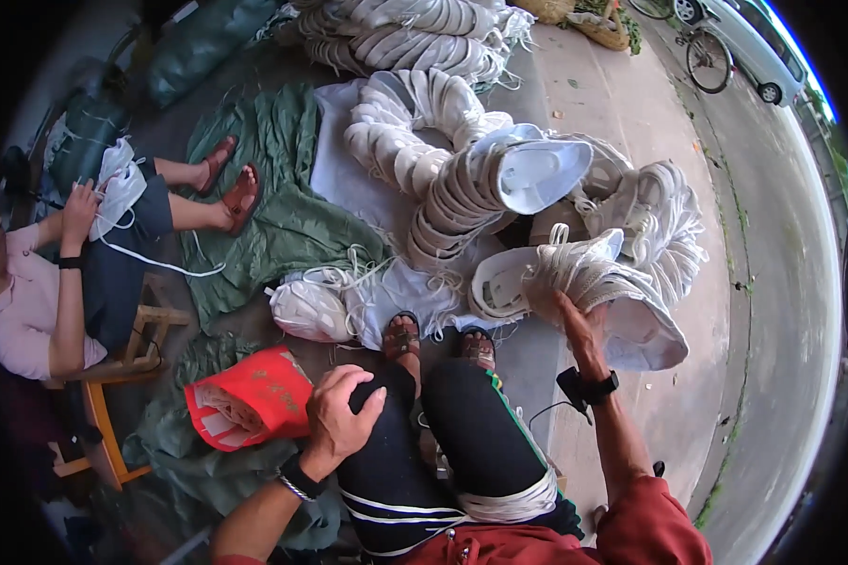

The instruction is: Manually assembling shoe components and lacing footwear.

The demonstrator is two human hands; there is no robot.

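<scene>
My left hand [337, 412] lies on my left knee, thumb apart from the fingers, holding nothing. My right hand [584, 325] grips a short stack of nested white shoe uppers [598, 268] at the right; part of its fingers is hidden against the stack. One upper [645, 339] flares out at the stack's near end. Just beyond, a tall curved stack of nested uppers [457, 202] leans up, its top one showing a pale inside. A bundle of white laces [513, 499] is tied round my right thigh.
Left of my feet lies a white bundle [311, 309] with loose laces. A red bag [254, 395] with folded pale pieces stands by my left knee. More stacked uppers [424, 38] lie far ahead. At left, a seated person [47, 282] handles a white upper. A road [773, 235] runs along the right.
</scene>
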